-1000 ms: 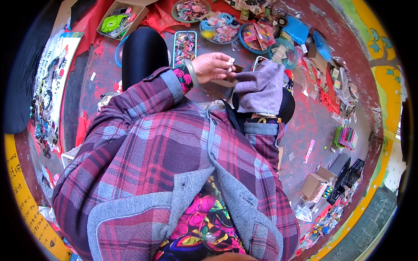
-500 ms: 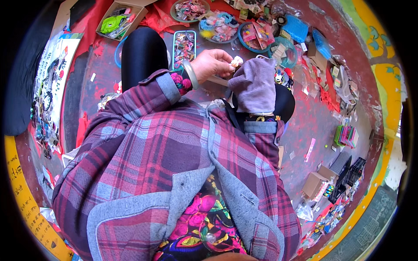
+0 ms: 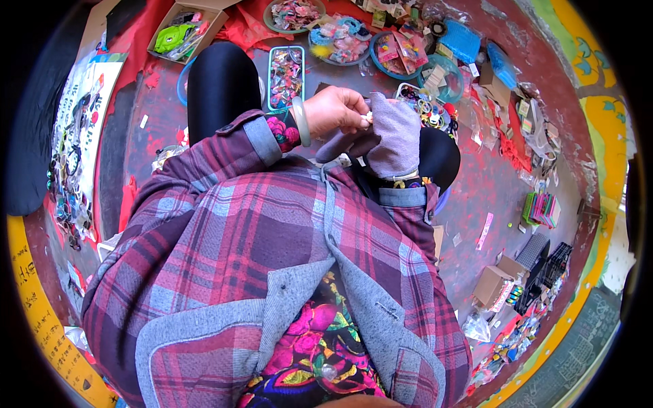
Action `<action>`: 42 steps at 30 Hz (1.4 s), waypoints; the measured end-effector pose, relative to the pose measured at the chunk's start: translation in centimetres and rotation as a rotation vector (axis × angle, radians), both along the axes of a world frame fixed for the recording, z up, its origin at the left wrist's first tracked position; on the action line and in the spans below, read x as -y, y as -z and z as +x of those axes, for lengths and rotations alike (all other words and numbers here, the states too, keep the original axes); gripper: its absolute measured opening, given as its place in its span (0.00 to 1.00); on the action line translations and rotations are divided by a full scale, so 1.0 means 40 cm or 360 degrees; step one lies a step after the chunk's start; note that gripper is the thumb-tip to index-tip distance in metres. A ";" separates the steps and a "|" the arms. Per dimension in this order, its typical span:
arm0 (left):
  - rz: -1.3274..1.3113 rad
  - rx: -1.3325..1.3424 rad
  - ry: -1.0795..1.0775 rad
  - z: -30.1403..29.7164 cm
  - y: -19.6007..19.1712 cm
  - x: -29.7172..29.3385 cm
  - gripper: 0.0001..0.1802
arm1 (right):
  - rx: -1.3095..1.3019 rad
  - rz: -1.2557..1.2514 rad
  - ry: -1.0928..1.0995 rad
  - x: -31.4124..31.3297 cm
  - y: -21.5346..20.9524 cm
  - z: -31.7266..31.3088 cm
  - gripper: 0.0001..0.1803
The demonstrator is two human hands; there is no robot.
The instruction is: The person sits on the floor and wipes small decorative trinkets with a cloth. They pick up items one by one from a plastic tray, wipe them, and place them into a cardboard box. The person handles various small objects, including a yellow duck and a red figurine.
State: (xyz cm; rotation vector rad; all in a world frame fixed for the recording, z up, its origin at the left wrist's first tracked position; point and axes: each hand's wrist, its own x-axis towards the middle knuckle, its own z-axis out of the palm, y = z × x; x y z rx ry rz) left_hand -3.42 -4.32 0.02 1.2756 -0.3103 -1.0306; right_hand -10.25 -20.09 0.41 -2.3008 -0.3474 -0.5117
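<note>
My left hand (image 3: 333, 112), with a pale bangle at its wrist, is closed in a pinch on a small white piece (image 3: 368, 117). What kind of thing this piece is, I cannot make out. Close beside it on the right, a greyish-purple cloth (image 3: 394, 139) covers my right hand down to the wrist, where a thin bracelet shows. The fingers of that hand are hidden under the fabric. A loose, darker fold of the cloth hangs toward the left, below my left hand.
Beyond my knees stand a tray of small colourful items (image 3: 287, 78), a bowl of hair accessories (image 3: 339, 41) and a blue-rimmed basin with pink packets (image 3: 398, 54). An open cardboard box (image 3: 183, 30) sits far left. At right lie a black basket (image 3: 547, 272) and colourful stacked pieces (image 3: 541, 209).
My left hand has turned downward with the white piece, against the cloth. The cloth on my right hand has shifted; its fold now hangs left, uncovering a tray of colourful bands behind it.
</note>
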 end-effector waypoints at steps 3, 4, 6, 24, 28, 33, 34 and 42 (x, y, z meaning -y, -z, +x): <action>0.0014 -0.0049 0.0075 0.002 0.008 -0.007 0.07 | 0.0065 -0.0373 -0.0018 -0.016 -0.048 0.010 0.16; -0.0018 -0.0104 0.0079 0.002 0.006 -0.007 0.07 | 0.0078 -0.0416 0.0004 -0.025 -0.057 0.009 0.17; -0.0080 -0.0213 0.0086 0.001 0.001 -0.008 0.07 | 0.0051 -0.0446 0.0029 -0.030 -0.069 0.005 0.18; -0.0202 -0.0436 -0.0438 -0.039 0.015 0.033 0.10 | -0.0226 0.0092 0.0000 -0.017 0.030 0.012 0.13; -0.0099 -0.0460 -0.0199 -0.013 -0.034 0.012 0.11 | -0.0842 0.1563 -0.0066 -0.015 0.042 0.005 0.13; 0.0030 -0.0330 -0.0119 0.017 -0.006 0.006 0.14 | -0.1089 0.2449 -0.0336 -0.037 0.013 -0.004 0.11; -0.0060 -0.0445 -0.0089 0.019 0.001 0.005 0.12 | -0.1070 0.2689 -0.0507 -0.049 -0.006 -0.004 0.12; -0.0470 -0.0819 -0.0398 0.025 0.062 0.000 0.12 | -0.1048 0.2171 0.0173 -0.054 -0.024 0.015 0.08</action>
